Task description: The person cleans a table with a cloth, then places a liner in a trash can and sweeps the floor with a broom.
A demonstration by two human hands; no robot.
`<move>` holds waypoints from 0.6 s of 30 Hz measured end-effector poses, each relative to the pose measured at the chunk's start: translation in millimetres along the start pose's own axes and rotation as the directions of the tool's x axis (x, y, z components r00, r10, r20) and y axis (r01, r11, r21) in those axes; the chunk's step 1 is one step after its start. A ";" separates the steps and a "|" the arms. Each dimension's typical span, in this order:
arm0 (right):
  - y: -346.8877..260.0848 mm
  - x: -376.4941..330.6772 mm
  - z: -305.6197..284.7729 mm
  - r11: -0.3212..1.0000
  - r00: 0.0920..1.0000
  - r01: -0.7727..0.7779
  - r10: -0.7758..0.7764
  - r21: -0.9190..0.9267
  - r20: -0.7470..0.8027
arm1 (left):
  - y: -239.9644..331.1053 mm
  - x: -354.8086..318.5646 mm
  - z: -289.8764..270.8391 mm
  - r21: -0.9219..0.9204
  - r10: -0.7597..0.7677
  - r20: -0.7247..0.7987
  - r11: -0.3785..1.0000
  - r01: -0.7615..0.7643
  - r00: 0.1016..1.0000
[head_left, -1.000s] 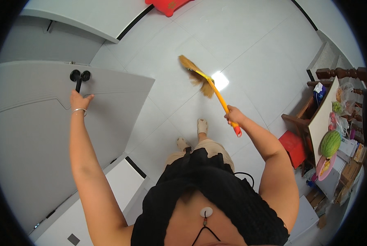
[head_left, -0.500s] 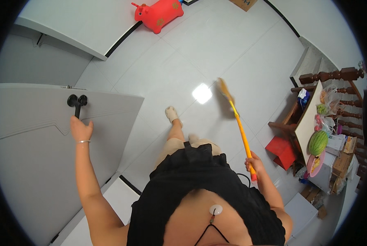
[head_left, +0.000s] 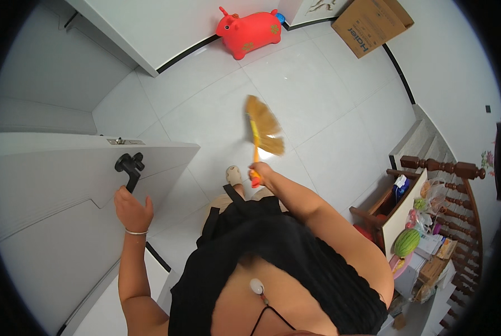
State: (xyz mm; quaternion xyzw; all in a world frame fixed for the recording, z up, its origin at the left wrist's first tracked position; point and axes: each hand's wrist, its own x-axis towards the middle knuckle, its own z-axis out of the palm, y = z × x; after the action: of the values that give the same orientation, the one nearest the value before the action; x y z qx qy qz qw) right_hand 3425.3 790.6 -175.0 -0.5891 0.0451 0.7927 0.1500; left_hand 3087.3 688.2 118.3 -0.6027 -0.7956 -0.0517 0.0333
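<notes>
My left hand [head_left: 133,210] is at the lower end of a black door handle [head_left: 130,168], its fingers hooked on the tip and the thumb standing apart. The handle is on a light grey door [head_left: 49,185], which stands ajar on my left. My right hand [head_left: 263,175] is wrapped round the orange handle of a broom [head_left: 266,126], close to its red end, in front of my body. The broom's fan of tan bristles points away from me over the floor, slightly blurred by motion.
On the shiny tiled floor [head_left: 329,112], a red inflatable animal toy [head_left: 250,32] stands by the far wall. A cardboard box [head_left: 371,25] is at the far right. To the right, a table [head_left: 402,201] holds a watermelon [head_left: 407,242] and bags, beside a wooden stair railing [head_left: 446,167].
My right hand has swung the broom leftward, from my right side to in front of me. The door has shifted slightly, with my left hand still at its handle. My view has turned.
</notes>
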 end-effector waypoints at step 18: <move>-330.1 -242.2 -125.1 0.543 0.939 0.228 -0.342 -0.808 0.035 | 50.1 42.9 16.1 -0.017 -0.611 0.029 0.791 0.611 0.791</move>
State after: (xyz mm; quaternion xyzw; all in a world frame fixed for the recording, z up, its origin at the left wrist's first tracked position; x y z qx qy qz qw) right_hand 3699.7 1028.8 51.5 -0.6412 -0.4032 0.6529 -0.0074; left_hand 3124.0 744.6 109.4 -0.3144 -0.9472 -0.0631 -0.0017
